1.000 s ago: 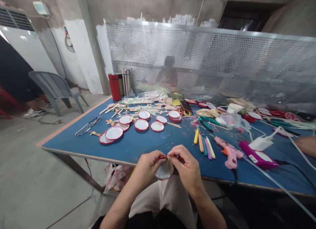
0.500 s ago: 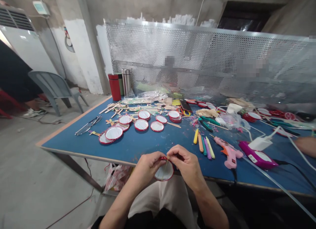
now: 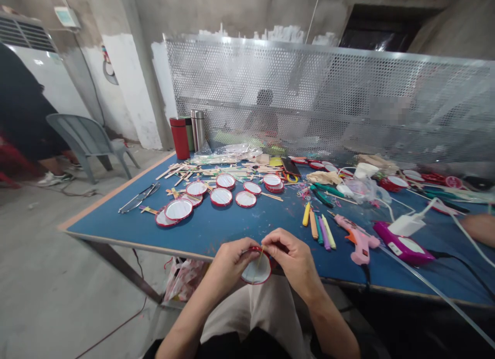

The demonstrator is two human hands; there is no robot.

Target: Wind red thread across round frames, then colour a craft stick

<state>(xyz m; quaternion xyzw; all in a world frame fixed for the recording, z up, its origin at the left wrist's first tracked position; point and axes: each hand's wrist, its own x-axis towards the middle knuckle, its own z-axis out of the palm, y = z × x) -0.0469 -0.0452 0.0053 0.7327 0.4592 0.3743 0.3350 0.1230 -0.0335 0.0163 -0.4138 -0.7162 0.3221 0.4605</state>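
At lower centre, our left hand (image 3: 232,263) grips a red-rimmed disc (image 3: 257,271) while our right hand (image 3: 294,261) pinches a thin sliver (image 3: 261,257) in closed fingers; this rim work calls for a steady hold.

Bare hands (image 3: 292,261), pale beige trousers (image 3: 251,307)

Flat, dim indoor light leaves soft shadows, with glare on the perforated metal screen (image 3: 309,91) and wide-angle bending toward the edges.
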